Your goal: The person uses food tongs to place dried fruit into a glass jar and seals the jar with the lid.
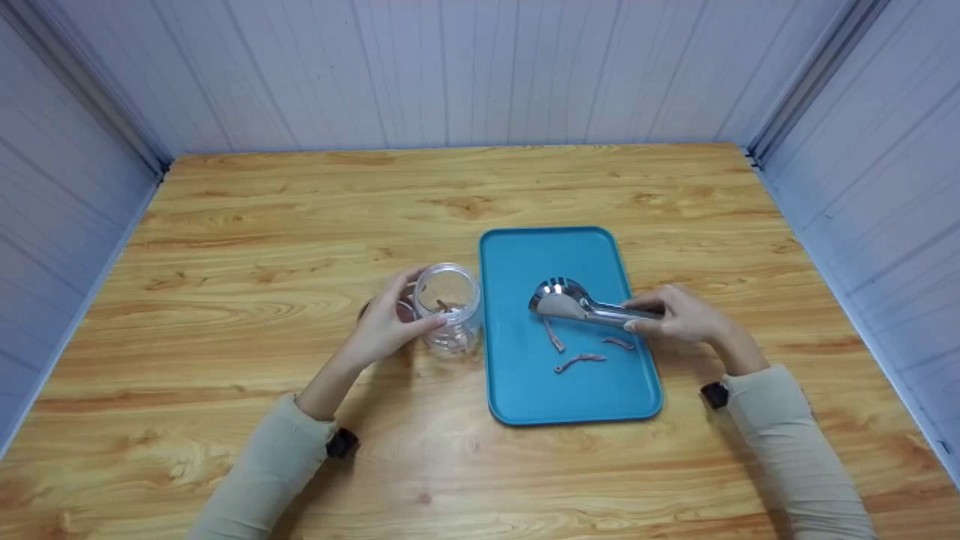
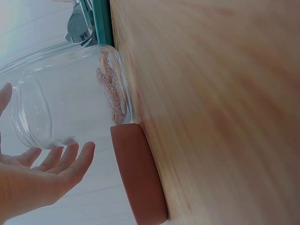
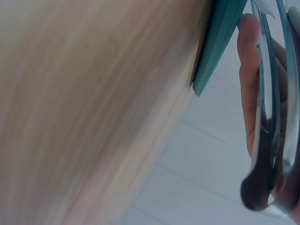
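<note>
A clear jar (image 1: 448,296) stands upright at the left edge of a blue tray (image 1: 525,397), with reddish-brown strips (image 2: 110,86) at its bottom. My left hand (image 1: 390,319) holds the jar near its rim, thumb on the near side and fingers round the left. In my right hand (image 1: 679,322) are metal serving tongs (image 1: 592,309), gripped by the handles, with their scalloped head over the tray's middle. Three thin strips (image 1: 581,360) lie on the tray, one with its upper end partly covered by the tongs' head.
Beside the jar, partly behind my left hand, a round reddish-brown lid (image 2: 138,173) rests on the wooden table (image 1: 300,225). Pale panel walls (image 1: 480,75) close off the back and both sides.
</note>
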Demonstrator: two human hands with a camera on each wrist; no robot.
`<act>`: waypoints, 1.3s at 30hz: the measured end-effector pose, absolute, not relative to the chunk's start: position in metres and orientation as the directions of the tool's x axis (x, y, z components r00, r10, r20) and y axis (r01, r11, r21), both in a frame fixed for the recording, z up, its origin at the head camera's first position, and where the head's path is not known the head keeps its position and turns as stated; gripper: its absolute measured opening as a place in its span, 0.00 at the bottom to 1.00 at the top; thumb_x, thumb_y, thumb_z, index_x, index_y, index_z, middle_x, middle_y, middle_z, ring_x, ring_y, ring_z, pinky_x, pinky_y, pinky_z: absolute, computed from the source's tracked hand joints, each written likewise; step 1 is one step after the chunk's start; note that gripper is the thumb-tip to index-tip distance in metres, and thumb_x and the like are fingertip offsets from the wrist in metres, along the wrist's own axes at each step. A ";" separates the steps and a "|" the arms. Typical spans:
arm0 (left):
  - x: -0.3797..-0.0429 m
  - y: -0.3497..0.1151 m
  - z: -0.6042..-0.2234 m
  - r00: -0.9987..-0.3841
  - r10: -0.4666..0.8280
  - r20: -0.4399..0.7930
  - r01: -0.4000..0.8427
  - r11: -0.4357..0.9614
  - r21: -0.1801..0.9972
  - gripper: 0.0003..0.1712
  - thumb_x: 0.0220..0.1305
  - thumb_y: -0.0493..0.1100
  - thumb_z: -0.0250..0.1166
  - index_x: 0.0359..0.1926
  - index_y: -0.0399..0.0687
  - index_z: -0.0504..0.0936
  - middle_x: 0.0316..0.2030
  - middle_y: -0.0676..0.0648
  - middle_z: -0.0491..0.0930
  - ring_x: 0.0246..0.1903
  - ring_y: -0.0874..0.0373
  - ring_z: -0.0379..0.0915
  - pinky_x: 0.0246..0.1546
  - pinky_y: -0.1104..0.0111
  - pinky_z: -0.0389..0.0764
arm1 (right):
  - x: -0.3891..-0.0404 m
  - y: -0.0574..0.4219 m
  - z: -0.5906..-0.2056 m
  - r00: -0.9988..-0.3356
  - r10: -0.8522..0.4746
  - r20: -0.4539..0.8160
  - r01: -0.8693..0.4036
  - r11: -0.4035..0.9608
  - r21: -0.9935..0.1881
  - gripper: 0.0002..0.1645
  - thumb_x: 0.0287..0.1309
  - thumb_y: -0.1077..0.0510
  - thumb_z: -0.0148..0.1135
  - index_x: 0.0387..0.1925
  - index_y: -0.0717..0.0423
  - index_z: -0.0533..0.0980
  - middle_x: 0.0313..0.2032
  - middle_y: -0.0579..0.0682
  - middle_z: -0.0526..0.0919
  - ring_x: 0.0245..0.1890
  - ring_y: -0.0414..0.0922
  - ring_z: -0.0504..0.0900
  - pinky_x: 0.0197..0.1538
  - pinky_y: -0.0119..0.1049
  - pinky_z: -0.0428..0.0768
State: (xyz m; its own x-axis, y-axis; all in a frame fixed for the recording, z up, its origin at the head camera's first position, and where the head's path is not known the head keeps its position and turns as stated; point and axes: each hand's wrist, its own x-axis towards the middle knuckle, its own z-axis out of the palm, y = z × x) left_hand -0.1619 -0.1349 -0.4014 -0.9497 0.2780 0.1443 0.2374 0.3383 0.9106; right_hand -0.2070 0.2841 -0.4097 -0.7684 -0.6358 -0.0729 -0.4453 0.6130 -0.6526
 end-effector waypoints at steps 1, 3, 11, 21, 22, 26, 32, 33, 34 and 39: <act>-0.162 -0.135 -0.401 -0.950 0.277 0.143 0.236 0.339 0.911 0.41 0.46 0.44 0.70 0.60 0.41 0.61 0.50 0.37 0.67 0.43 0.45 0.66 0.41 0.55 0.68 | -0.207 0.284 -0.410 -0.767 -0.637 -0.077 -0.441 0.611 -0.657 0.24 0.52 0.50 0.60 0.46 0.64 0.75 0.34 0.50 0.78 0.24 0.43 0.70 0.26 0.33 0.70; -0.162 -0.135 -0.401 -0.950 0.277 0.141 0.234 0.337 0.912 0.41 0.46 0.44 0.70 0.60 0.41 0.61 0.50 0.37 0.67 0.42 0.45 0.66 0.41 0.54 0.68 | -0.207 0.283 -0.409 -0.765 -0.638 -0.085 -0.432 0.607 -0.667 0.23 0.53 0.51 0.60 0.46 0.63 0.76 0.32 0.49 0.78 0.24 0.43 0.70 0.25 0.33 0.69; -0.163 -0.136 -0.403 -0.950 0.276 0.144 0.236 0.334 0.912 0.41 0.46 0.44 0.70 0.60 0.42 0.62 0.50 0.36 0.67 0.42 0.46 0.66 0.42 0.52 0.67 | -0.202 0.275 -0.400 -0.747 -0.656 -0.109 -0.414 0.587 -0.696 0.17 0.53 0.58 0.60 0.43 0.65 0.77 0.28 0.50 0.77 0.24 0.46 0.71 0.25 0.32 0.70; -0.161 -0.135 -0.402 -0.953 0.271 0.136 0.228 0.345 0.911 0.41 0.46 0.43 0.70 0.61 0.41 0.61 0.50 0.41 0.67 0.41 0.47 0.66 0.41 0.54 0.68 | -0.202 0.275 -0.404 -0.722 -0.691 -0.028 -0.531 0.579 -0.619 0.17 0.52 0.54 0.62 0.41 0.62 0.78 0.28 0.45 0.79 0.19 0.38 0.69 0.20 0.31 0.68; -0.161 -0.135 -0.402 -0.953 0.270 0.138 0.229 0.343 0.911 0.41 0.46 0.45 0.70 0.60 0.43 0.62 0.50 0.42 0.67 0.41 0.48 0.66 0.41 0.54 0.69 | -0.202 0.274 -0.403 -0.722 -0.692 -0.022 -0.539 0.581 -0.609 0.17 0.52 0.54 0.62 0.41 0.61 0.78 0.28 0.45 0.78 0.18 0.38 0.68 0.19 0.31 0.67; -0.162 -0.135 -0.403 -0.953 0.267 0.146 0.233 0.330 0.915 0.40 0.46 0.46 0.70 0.60 0.44 0.62 0.49 0.43 0.67 0.41 0.46 0.67 0.40 0.54 0.69 | -0.199 0.273 -0.403 -0.726 -0.687 -0.015 -0.557 0.601 -0.573 0.17 0.52 0.53 0.61 0.41 0.59 0.79 0.28 0.44 0.78 0.17 0.38 0.68 0.18 0.31 0.66; -0.162 -0.135 -0.402 -0.952 0.270 0.142 0.231 0.334 0.914 0.41 0.46 0.44 0.70 0.60 0.43 0.62 0.50 0.43 0.67 0.43 0.43 0.66 0.41 0.55 0.69 | -0.196 0.271 -0.402 -0.731 -0.682 0.000 -0.575 0.616 -0.539 0.15 0.52 0.55 0.62 0.40 0.57 0.80 0.26 0.44 0.77 0.16 0.37 0.66 0.17 0.30 0.65; -0.162 -0.135 -0.402 -0.953 0.270 0.139 0.228 0.336 0.914 0.41 0.46 0.44 0.70 0.61 0.43 0.61 0.50 0.42 0.67 0.43 0.43 0.66 0.41 0.55 0.69 | -0.195 0.271 -0.402 -0.729 -0.684 0.006 -0.581 0.615 -0.533 0.14 0.52 0.55 0.62 0.40 0.57 0.80 0.25 0.43 0.77 0.16 0.37 0.66 0.17 0.30 0.65; -0.162 -0.135 -0.402 -0.953 0.270 0.137 0.227 0.335 0.915 0.41 0.46 0.44 0.70 0.61 0.43 0.61 0.50 0.42 0.67 0.43 0.43 0.66 0.41 0.55 0.69 | -0.195 0.271 -0.402 -0.730 -0.683 0.008 -0.583 0.617 -0.529 0.14 0.52 0.55 0.62 0.40 0.57 0.80 0.25 0.43 0.77 0.15 0.37 0.66 0.16 0.30 0.65; -0.161 -0.135 -0.402 -0.953 0.275 0.129 0.217 0.318 0.923 0.41 0.47 0.42 0.69 0.61 0.42 0.60 0.51 0.38 0.66 0.44 0.41 0.65 0.41 0.54 0.68 | -0.194 0.272 -0.403 -0.738 -0.675 0.003 -0.573 0.625 -0.530 0.13 0.52 0.55 0.61 0.40 0.55 0.80 0.25 0.42 0.77 0.15 0.37 0.65 0.16 0.30 0.65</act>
